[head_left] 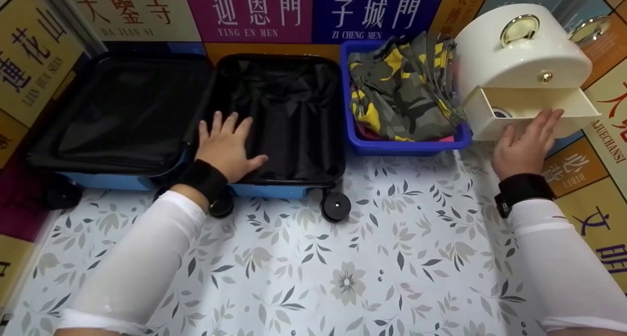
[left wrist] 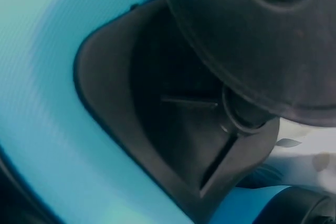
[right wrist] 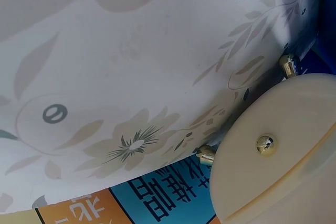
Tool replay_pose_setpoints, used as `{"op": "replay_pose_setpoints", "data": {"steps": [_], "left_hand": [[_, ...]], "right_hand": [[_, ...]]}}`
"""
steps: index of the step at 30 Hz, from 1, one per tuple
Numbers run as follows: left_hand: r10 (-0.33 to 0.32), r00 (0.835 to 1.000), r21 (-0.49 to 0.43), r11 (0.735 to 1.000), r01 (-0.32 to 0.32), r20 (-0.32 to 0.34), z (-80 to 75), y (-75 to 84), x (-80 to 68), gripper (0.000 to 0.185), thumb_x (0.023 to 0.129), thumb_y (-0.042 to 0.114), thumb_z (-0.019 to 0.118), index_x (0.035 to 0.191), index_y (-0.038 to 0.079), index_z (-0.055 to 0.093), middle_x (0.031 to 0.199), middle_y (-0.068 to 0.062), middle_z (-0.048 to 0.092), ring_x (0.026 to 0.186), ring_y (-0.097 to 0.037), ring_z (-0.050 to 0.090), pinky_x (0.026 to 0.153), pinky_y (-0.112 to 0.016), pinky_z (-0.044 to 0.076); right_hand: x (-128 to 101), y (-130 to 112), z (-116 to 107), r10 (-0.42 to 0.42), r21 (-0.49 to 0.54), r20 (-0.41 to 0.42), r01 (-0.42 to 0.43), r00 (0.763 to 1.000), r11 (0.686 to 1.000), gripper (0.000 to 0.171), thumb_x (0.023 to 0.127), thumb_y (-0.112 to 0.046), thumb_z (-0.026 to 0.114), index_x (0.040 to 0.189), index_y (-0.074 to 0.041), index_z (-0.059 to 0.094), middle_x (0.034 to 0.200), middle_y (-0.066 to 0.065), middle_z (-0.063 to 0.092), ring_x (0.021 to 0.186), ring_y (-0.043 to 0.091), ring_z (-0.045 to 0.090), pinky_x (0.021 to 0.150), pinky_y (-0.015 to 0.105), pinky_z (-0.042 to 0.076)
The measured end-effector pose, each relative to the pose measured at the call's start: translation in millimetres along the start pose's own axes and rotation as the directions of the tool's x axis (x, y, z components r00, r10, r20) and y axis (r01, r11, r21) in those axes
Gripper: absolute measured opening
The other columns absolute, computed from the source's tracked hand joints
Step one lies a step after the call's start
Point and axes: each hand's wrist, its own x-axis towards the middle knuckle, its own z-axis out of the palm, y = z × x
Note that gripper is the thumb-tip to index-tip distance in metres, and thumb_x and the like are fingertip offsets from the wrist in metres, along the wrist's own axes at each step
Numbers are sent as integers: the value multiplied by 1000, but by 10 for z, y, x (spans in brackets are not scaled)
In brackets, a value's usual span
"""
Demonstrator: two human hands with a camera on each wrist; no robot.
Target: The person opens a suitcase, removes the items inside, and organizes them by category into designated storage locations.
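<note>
An opened suitcase lies flat with a black-lined left half (head_left: 122, 115) and right half (head_left: 303, 125); its outer shell (left wrist: 47, 108) is blue. Fingers spread, my left hand (head_left: 223, 150) is over the inner edge of the right half. At the far right stands a glossy white box (head_left: 519, 57) with a rounded top and gold fittings. Its lower drawer (head_left: 578, 118) is pulled out, and a small round item (head_left: 500, 113) lies inside. My right hand (head_left: 526, 142) is at the drawer's front, its extended fingers reaching up past the rim. The left wrist view shows a black caster wheel (left wrist: 252, 40) close up.
A blue plastic basket (head_left: 406, 147) filled with folded camouflage clothing (head_left: 406, 86) stands between the suitcase and the white box. Everything rests on a floral-patterned cover (head_left: 343, 257). Colourful panels with Chinese lettering (head_left: 254, 12) rise behind and at both sides.
</note>
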Motion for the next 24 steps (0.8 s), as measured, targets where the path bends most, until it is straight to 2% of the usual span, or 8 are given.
{"op": "replay_pose_setpoints", "data": {"steps": [4,10,13,17,24], "left_hand": [[1,1000,6,1000,-1,-3,8,-1,3,98,90,65,71,165,16,34,172,-22,27,161,-53,8,126,-75,5],[1,1000,8,1000,-1,-11,23,-13,12,98,89,64,73,165,16,35,172,-22,28,161,-53,9,125,-75,5],[1,1000,7,1000,-1,-7,29,-18,13,98,89,64,73,165,16,34,172,-22,28,161,-53,9,125,-75,5],[3,1000,13,1000,-3,-8,23,-17,4,98,90,65,72,165,16,34,172,-22,28,161,-53,9,125,-76,5],[3,1000,21,1000,-3,-14,19,-13,15,97,89,66,72,165,17,35,172,-21,28,161,-53,11,125,-76,6]], "right_hand": [[19,-49,4,38,9,48,-39,998,999,89,108,-38,44,167,-11,-16,174,3,-28,164,24,-10,132,33,1],[120,-165,31,113,73,99,-120,989,990,103,105,-46,52,164,-10,-26,170,3,-35,162,22,0,131,28,5],[209,-221,16,155,71,135,-166,979,984,109,104,-51,53,162,-8,-28,168,7,-37,162,21,-6,130,26,-1],[333,-294,-2,188,23,197,-196,962,980,112,103,-55,51,159,-5,-31,165,10,-39,160,25,-17,130,30,-8],[462,-402,19,209,-67,242,-198,948,978,113,103,-60,46,156,0,-33,164,18,-37,161,39,-2,133,39,0]]}}
